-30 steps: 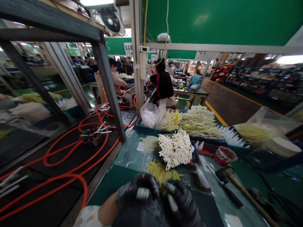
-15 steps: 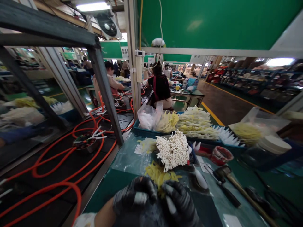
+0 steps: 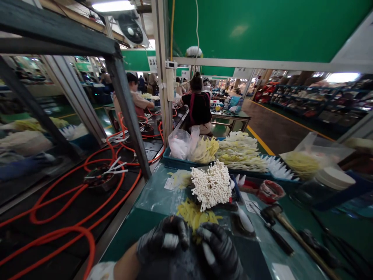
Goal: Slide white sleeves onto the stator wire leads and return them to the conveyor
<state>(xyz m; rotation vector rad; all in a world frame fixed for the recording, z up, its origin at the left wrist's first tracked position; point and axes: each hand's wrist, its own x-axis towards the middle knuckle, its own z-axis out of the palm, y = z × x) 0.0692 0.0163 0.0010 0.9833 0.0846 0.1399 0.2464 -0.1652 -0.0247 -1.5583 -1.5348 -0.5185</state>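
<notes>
My left hand [image 3: 164,238], in a dark glove with a white wrap on one finger, is closed at the near edge of the bench. My right hand [image 3: 220,249], gloved alike, curls opposite it with thumb and fingertips together. A small gap separates the two hands. Whatever the fingertips pinch is too small or hidden. Just beyond them lies a loose pile of yellow petal-like pieces [image 3: 194,216], close to the right fingertips. Behind that pile stands a dense bundle of white-tipped stems [image 3: 211,184].
A blue tray [image 3: 177,165] at the back holds yellow and white pieces. To the right are a white cone-shaped piece [image 3: 244,218], a red-stained cup [image 3: 271,190], a hammer [image 3: 303,237] and a lidded jar [image 3: 326,186]. Orange hoses [image 3: 90,233] cross the left side. Co-workers sit ahead.
The view has shifted slightly. My hands stay close together over the same spot, their fingers only slightly moved. The petal pile and the stem bundle look the same.
</notes>
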